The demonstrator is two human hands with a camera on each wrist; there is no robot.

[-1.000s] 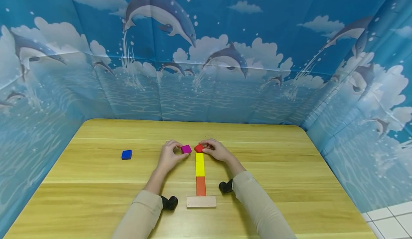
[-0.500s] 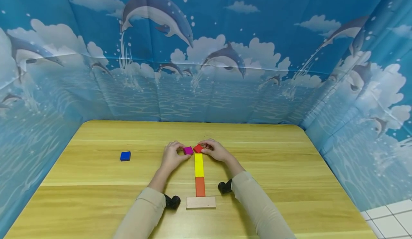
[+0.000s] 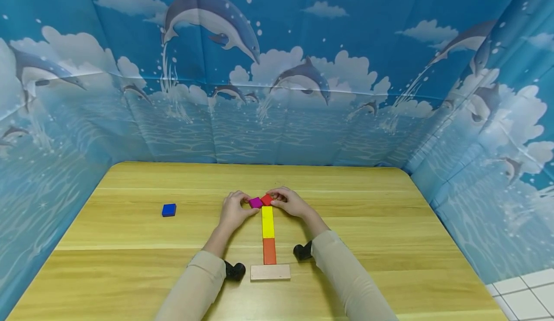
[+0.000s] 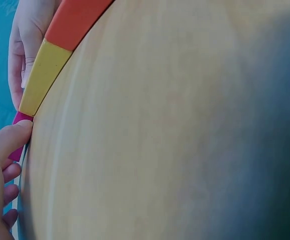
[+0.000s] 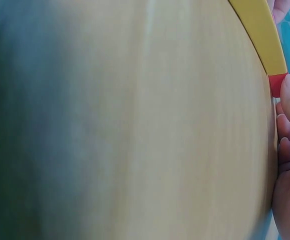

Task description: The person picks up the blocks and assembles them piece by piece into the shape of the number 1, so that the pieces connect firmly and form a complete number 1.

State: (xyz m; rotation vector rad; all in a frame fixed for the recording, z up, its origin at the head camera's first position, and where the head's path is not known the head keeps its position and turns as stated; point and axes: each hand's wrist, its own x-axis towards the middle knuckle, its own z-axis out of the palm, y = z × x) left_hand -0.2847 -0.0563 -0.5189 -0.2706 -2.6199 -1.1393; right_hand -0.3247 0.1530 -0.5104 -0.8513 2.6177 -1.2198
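My left hand [image 3: 233, 212] pinches a magenta block [image 3: 256, 203] between thumb and fingers, beside the far end of a yellow block [image 3: 268, 222]. From the other side, my right hand [image 3: 290, 202] pinches a red block [image 3: 266, 200] at that same far end. The magenta and red blocks meet or nearly meet, both turned at a slant. Nearer me, an orange block [image 3: 270, 251] continues in line with the yellow one. In the right wrist view the thumb presses the red block [image 5: 277, 85]; in the left wrist view the thumb lies over the magenta block [image 4: 16, 153].
A plain wooden block [image 3: 270, 272] lies crosswise at the near end of the orange block. Off to the left is a blue block [image 3: 169, 210] on the wooden table [image 3: 372, 244]. A dolphin-print curtain [image 3: 277, 133] stands behind the table and along its sides.
My left hand has moved right with the magenta block, bringing it from a small gap up close against the red block. The right hand and the red block have hardly moved.
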